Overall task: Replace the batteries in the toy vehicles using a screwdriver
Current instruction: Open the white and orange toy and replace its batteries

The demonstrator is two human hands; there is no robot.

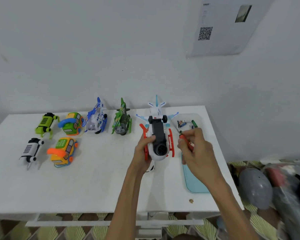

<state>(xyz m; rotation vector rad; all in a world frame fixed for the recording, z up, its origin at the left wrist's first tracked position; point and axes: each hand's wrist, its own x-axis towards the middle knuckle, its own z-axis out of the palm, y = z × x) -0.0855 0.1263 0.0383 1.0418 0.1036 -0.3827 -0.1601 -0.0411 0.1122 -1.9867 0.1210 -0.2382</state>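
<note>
Likely at unscrewing step | left fingers (150, 139) gripping upturned toy (157, 131) | right fingers (196, 132) pinching screwdriver (184, 139) | next: seat tip squarely in screw

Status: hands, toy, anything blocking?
Left grip holds white helicopter belly-up. Right grip pinches red screwdriver, tip beside the toy. Nothing blocking; battery tray just beyond.

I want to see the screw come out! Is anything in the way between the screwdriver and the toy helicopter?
Nothing visible is in the way. The right hand holds the screwdriver just right of the upturned helicopter, which the left hand grips.
</note>
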